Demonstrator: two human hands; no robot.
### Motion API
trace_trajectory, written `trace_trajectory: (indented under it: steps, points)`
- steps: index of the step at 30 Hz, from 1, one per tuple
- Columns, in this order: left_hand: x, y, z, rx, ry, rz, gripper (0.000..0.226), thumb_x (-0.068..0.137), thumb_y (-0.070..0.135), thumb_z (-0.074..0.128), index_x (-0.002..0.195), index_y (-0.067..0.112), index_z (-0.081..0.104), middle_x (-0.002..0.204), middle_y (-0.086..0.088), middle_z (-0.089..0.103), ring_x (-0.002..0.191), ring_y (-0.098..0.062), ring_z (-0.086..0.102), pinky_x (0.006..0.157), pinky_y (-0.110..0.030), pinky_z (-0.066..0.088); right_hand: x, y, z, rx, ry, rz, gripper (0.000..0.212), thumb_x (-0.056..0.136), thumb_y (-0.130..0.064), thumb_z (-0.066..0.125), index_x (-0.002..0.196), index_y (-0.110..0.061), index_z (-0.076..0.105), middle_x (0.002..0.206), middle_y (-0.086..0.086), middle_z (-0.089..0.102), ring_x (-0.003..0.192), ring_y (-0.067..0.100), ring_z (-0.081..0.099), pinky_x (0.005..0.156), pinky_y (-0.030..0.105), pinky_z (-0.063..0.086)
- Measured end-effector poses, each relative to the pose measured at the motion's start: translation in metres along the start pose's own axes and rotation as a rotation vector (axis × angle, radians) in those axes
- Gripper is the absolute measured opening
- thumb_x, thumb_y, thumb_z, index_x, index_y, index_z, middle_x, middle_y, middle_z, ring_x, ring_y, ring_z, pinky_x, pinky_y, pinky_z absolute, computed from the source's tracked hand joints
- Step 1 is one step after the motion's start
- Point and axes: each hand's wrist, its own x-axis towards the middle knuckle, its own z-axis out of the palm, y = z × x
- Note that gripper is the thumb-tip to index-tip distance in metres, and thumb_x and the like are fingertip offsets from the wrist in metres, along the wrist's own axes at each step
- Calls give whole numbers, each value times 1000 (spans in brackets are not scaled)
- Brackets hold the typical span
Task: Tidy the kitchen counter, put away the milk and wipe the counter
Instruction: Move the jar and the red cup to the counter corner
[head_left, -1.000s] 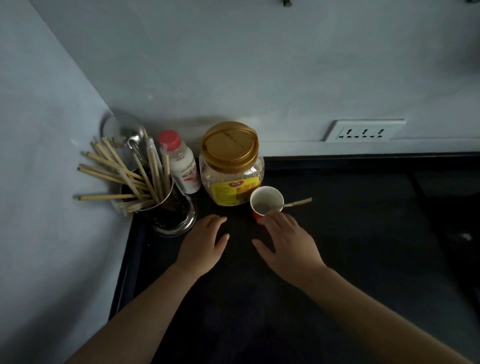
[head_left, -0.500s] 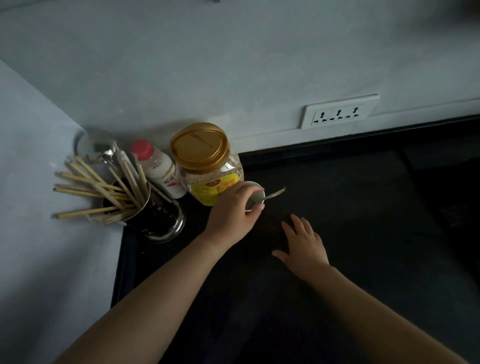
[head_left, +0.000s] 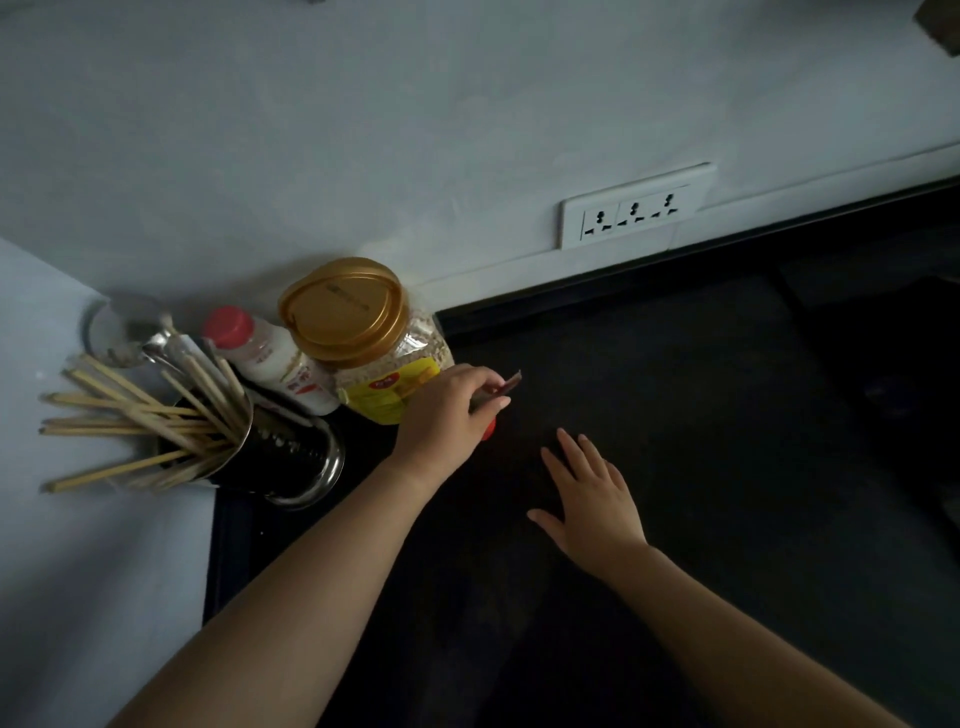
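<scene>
- Two hands are over the dark surface (head_left: 675, 415). The left hand (head_left: 447, 410) curls down over the red cup (head_left: 488, 429) just in front of the gold-lidded jar (head_left: 363, 338), gripping it from above, likely to lift it away for tidying.
- A spoon handle (head_left: 511, 383) juts out past its fingers, so the spoon seems to sit in the cup.
- The right hand (head_left: 592, 501) lies flat and relaxed on the surface, in front and to the right of the jar. It holds nothing and probably serves as a brace.
- The milk bottle (head_left: 270, 358), red cap on, stands just beside the jar's left side, not yet put away.
- Left of the jar, beyond the bottle, a metal holder (head_left: 291, 462) bristles with chopsticks (head_left: 119, 415).
</scene>
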Motion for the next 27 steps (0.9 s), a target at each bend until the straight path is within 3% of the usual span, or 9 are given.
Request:
trace_trajectory:
  steps: [3, 8, 14, 19, 27]
  points:
    - [-5, -6, -5, -45, 64, -52, 17, 82, 28, 68, 95, 17, 67, 87, 10, 63, 79, -2, 56, 66, -9, 40, 0, -1, -1, 1, 5, -3, 76, 88, -57, 43, 148, -25, 7, 157, 0, -11, 144, 21, -10, 115, 39, 4]
    - [-15, -15, -21, -138, 138, -115, 13, 80, 30, 70, 81, 18, 65, 75, 8, 66, 71, -4, 60, 62, -16, 45, -1, -6, -8, -18, -30, 13, 77, 89, -56, 44, 148, -24, 8, 158, 1, -10, 144, 22, -8, 116, 40, 8]
    - [-24, -12, -56, -242, 286, -137, 14, 79, 28, 71, 82, 16, 66, 72, 16, 62, 73, -1, 61, 64, -8, 45, -4, -24, -31, 105, 7, 38, 74, 87, -50, 53, 146, -23, 18, 157, 0, 8, 144, 20, 6, 113, 38, 21]
    - [-41, -15, -92, -271, 385, -129, 17, 80, 28, 70, 87, 12, 69, 78, 5, 69, 74, -6, 65, 68, -14, 49, -8, -56, -60, 179, 167, -91, 69, 86, -49, 56, 142, -24, 27, 152, -4, 24, 140, 15, 20, 108, 32, 30]
    - [-85, -24, -154, -306, 575, -177, 11, 79, 27, 71, 81, 18, 65, 71, 14, 65, 68, -2, 64, 62, -8, 45, -7, -145, -97, 439, 231, -313, 53, 84, -39, 63, 132, -25, 43, 130, -6, 52, 116, 12, 49, 90, 25, 40]
